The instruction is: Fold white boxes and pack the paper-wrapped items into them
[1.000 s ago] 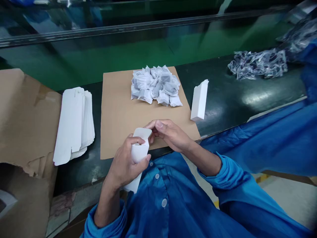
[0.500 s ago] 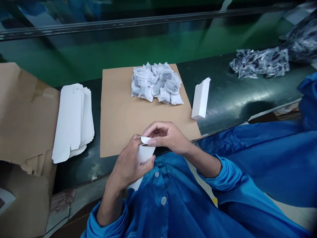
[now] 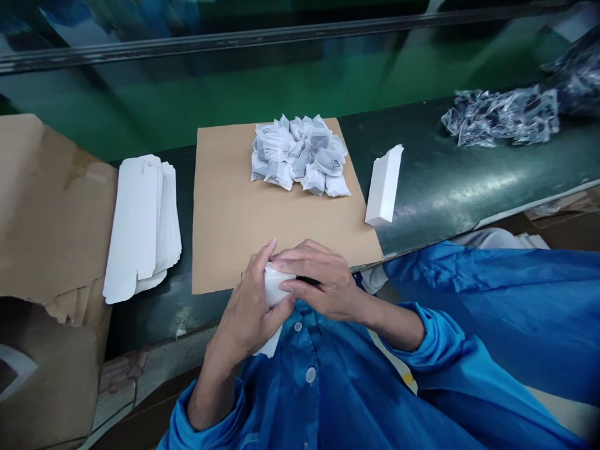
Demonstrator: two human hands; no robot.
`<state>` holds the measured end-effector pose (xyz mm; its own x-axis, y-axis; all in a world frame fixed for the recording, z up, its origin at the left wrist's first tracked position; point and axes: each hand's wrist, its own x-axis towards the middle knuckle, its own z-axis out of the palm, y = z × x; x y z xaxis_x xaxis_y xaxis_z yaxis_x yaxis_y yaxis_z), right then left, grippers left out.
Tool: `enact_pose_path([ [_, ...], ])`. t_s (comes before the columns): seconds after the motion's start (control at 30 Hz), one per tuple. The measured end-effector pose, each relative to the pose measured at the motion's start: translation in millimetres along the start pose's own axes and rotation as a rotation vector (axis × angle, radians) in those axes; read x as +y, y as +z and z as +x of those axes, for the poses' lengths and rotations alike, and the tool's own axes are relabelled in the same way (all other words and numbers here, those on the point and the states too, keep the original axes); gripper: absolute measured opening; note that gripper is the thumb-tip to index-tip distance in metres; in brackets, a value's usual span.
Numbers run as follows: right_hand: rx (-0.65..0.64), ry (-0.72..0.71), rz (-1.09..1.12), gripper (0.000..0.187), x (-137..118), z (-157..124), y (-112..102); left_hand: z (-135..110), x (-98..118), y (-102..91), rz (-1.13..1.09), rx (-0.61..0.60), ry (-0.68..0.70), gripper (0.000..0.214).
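Note:
My left hand (image 3: 247, 312) is wrapped round a small white carton (image 3: 272, 294) held close to my chest, over the near edge of a brown cardboard sheet (image 3: 234, 212). My right hand (image 3: 319, 278) presses its fingers down on the carton's top end, closed over it. Most of the carton is hidden by both hands. A pile of small white sachets (image 3: 300, 155) lies at the far end of the cardboard sheet. A closed white carton (image 3: 384, 185) lies on the dark belt to the right of the sheet.
A stack of flat white carton blanks (image 3: 143, 222) lies left of the cardboard sheet. A torn brown cardboard box (image 3: 47, 206) stands at far left. Clear plastic bags with dark parts (image 3: 501, 115) lie at the back right. Blue cloth (image 3: 506, 294) covers the right foreground.
The carton's top flap, open a second ago, has been folded down, and my right hand now presses on the closed end. Both hands moved slightly nearer my chest.

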<state>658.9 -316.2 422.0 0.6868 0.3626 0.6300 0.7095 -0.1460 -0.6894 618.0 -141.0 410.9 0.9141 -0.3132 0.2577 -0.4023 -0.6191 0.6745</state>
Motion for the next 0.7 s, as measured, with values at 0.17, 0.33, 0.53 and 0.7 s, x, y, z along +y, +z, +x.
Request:
enact_pose_path([
  [0.17,0.139,-0.127,-0.214,0.01,6,-13,14,-5,-4,6.0,-0.049,-0.056,-0.057,0.075],
  [0.33,-0.001,-0.236,-0.369,0.007,19,-11,11,-7,-10,8.0,-0.13,-0.094,-0.124,0.074],
  [0.53,-0.156,0.185,-0.1,0.035,14,-9,-3,10,-15,21.1,-0.328,0.28,-0.321,0.057],
  [0.7,-0.386,0.689,0.166,0.057,11,-7,-10,31,-27,17.5,-0.342,0.775,-0.412,0.046],
])
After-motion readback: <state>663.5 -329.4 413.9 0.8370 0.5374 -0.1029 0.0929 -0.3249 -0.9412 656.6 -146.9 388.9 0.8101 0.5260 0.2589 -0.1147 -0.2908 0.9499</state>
